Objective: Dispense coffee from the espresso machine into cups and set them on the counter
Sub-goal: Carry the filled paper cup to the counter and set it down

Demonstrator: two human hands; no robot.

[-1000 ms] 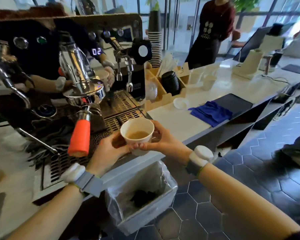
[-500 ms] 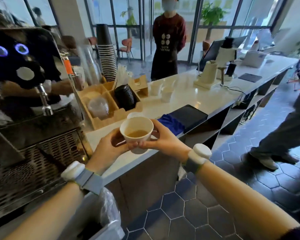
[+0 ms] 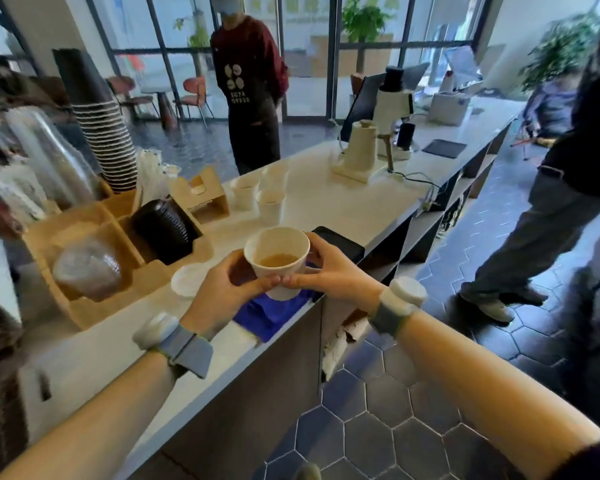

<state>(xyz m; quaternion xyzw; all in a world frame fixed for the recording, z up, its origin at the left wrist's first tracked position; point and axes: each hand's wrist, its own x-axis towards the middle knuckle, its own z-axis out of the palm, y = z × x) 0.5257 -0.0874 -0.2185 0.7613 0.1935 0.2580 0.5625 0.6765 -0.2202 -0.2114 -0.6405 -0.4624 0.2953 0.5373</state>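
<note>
Keep the cup (image 3: 277,261) level and set it down gently by the three cups (image 3: 260,194) at about 12 o'clock on the counter (image 3: 326,202), since coffee sits low inside. The left hand (image 3: 222,292) and right hand (image 3: 329,271) cradle it above the counter edge, fingers curled round its sides, thumb tips nearly meeting in front.

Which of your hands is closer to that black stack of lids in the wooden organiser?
The left. The left hand grips the paper cup on the side facing the black lids; the right hand grips the cup's far side, away from the lids.
</note>
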